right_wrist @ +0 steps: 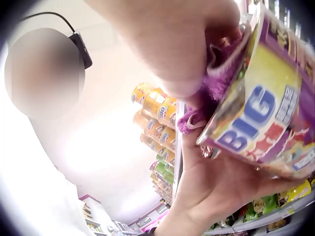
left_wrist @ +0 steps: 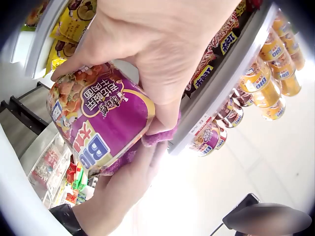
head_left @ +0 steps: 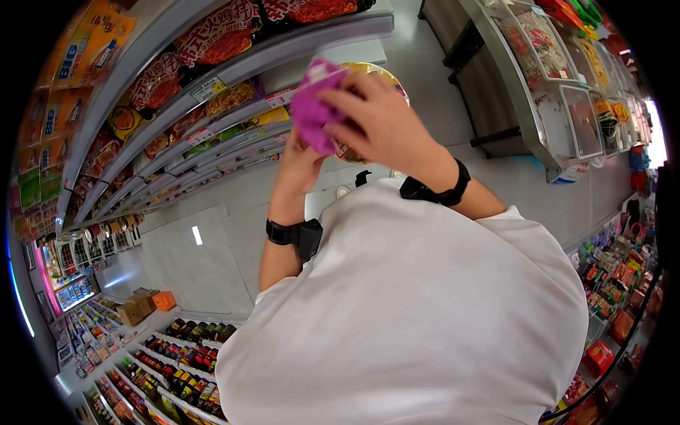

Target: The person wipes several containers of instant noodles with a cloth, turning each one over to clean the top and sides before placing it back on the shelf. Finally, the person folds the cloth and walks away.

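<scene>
My left hand [left_wrist: 147, 46] grips a purple instant noodle bucket [left_wrist: 113, 113] marked BIG, with its thumb and fingers spread round the side. In the right wrist view the same bucket is tilted, its printed wall facing the camera. My right hand [head_left: 386, 120] holds a bunched purple cloth [head_left: 312, 110] against the bucket's end by the rim. Folds of the cloth show between the right fingers and the rim in the right wrist view. In the head view the cloth and right hand cover most of the bucket, and the left hand's fingers are hidden behind them.
Shelves of noodle packets [head_left: 219, 42] run along the left, close to my hands. Stacked orange noodle buckets [right_wrist: 155, 110] stand on a shelf beyond. A rack with clear bins [head_left: 581, 120] is on the right. Cardboard boxes [head_left: 134, 309] sit on the floor farther off.
</scene>
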Demonstrator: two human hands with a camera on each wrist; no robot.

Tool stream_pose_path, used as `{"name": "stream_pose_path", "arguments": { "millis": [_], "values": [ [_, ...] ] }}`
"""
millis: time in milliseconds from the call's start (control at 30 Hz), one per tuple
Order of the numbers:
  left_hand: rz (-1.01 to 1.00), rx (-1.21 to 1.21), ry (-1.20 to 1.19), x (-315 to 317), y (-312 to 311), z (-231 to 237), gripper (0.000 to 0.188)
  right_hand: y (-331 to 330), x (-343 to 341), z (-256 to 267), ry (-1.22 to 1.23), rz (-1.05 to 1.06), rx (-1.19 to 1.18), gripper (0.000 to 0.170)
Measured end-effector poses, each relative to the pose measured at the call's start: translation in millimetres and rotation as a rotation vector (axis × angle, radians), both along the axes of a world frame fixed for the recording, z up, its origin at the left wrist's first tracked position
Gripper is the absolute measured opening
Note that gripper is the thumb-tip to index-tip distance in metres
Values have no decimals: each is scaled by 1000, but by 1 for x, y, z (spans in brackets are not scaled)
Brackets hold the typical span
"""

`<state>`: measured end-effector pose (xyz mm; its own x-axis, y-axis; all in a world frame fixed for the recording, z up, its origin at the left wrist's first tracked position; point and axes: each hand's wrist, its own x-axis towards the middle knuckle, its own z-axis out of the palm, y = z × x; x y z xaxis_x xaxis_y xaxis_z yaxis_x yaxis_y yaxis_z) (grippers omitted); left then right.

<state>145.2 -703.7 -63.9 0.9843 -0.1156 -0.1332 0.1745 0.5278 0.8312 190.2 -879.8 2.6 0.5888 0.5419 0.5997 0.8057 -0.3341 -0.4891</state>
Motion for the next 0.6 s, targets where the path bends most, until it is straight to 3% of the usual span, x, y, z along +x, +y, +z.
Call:
{"name": "stream_pose_path", "arguments": {
  "millis": [133, 200, 300, 467, 533, 600],
  "values": [
    [2, -25, 70, 0, 11, -6, 76, -3, -10, 2, 73, 95, -80, 35],
    [47, -131, -73, -10, 13, -11, 73, -10, -11, 5, 84, 102, -86, 34],
    [75, -104, -21, -9, 19, -6, 77, -27, -9, 9, 20, 92, -197, 35],
    [107, -54, 2, -9, 26, 5, 83, -47, 1, 6, 229, -156, -189, 42],
    [79, -31, -9, -11, 28, 6, 84, -36, 10, 1, 207, -278, -193, 47],
    [25, 24, 20, -14, 23, 7, 85, -23, 13, -10, -1, -337, -59, 49]
  ]
}}
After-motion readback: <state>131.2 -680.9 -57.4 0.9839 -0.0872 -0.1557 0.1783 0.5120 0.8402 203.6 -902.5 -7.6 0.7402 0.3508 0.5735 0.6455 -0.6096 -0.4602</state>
